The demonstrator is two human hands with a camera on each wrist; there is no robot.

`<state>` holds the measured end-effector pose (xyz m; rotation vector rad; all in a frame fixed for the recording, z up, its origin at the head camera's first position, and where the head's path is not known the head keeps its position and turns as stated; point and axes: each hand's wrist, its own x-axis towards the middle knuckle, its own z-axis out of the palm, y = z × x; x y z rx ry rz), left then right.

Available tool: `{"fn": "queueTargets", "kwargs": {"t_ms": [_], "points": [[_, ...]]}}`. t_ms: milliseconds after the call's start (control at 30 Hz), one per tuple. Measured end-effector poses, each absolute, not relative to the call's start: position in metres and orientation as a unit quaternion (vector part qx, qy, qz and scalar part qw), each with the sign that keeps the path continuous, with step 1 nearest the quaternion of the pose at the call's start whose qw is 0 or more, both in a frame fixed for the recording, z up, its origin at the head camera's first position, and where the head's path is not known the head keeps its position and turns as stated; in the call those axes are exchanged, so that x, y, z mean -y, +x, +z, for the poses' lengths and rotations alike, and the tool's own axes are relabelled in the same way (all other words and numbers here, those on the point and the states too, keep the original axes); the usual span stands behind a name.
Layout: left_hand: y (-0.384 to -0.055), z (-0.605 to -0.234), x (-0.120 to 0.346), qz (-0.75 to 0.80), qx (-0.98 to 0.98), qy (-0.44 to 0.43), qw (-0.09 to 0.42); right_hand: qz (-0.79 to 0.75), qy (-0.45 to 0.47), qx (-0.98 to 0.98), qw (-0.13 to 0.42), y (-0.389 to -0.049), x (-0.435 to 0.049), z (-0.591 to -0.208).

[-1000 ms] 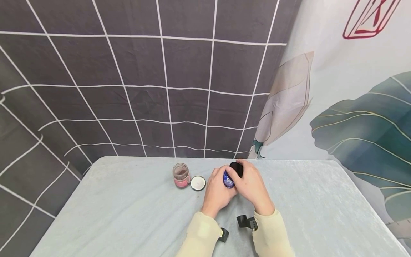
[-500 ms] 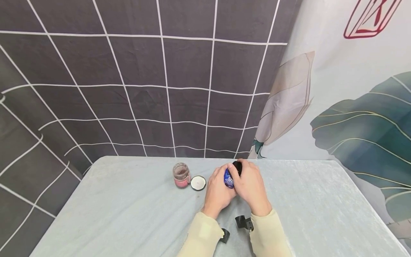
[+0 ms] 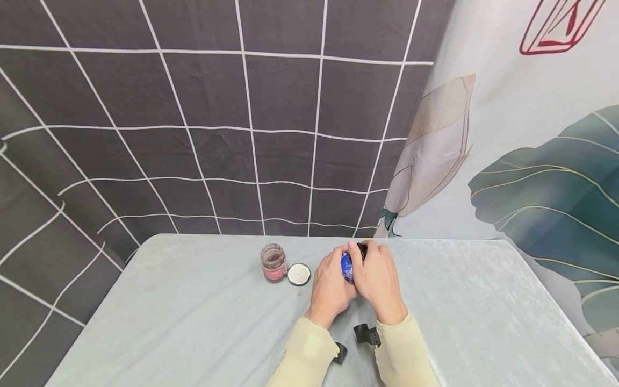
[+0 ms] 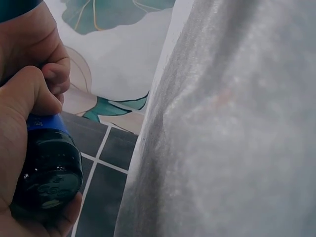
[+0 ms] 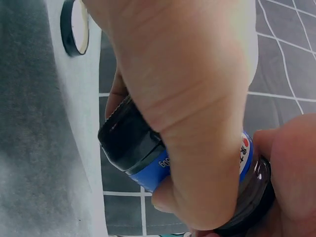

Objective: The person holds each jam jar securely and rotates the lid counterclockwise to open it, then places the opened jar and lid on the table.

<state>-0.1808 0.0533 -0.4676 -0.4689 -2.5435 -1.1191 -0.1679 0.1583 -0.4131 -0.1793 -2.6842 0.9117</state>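
Observation:
In the head view both hands meet around a jar (image 3: 347, 267) with a blue label. My left hand (image 3: 331, 287) grips its glass end, where dark contents show in the left wrist view (image 4: 52, 170). My right hand (image 3: 380, 280) curls over the other end, its thumb lying across the label. That end carries a black ridged lid (image 5: 131, 136), partly covered by the fingers. The jar is tilted on its side between the palms, held close over the table.
An open glass jar (image 3: 273, 262) with a pink label and dark residue stands left of the hands. Beside it a lid (image 3: 299, 274) lies with its white inside up. The pale cloth-covered table (image 3: 193, 322) ends at a dark grid-patterned curtain (image 3: 208, 161).
The right hand has shifted slightly left and turned over the jar with its thumb. Less of the black lid shows in the head view. The open jar and loose lid have stayed put.

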Motion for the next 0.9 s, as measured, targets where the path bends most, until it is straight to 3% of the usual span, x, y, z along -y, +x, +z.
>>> {"fn": "queueTargets", "kwargs": {"t_ms": [267,900], "points": [[-0.1801,-0.4691,-0.0550,-0.372,0.891,-0.166,0.201,0.318,-0.085,0.935,0.134,-0.1659,-0.1538,-0.4096],[-0.1791,-0.4698,-0.0599,-0.376,0.870,-0.168,0.271,0.323,-0.077,0.927,0.172,-0.1704,-0.1524,-0.4147]]}}
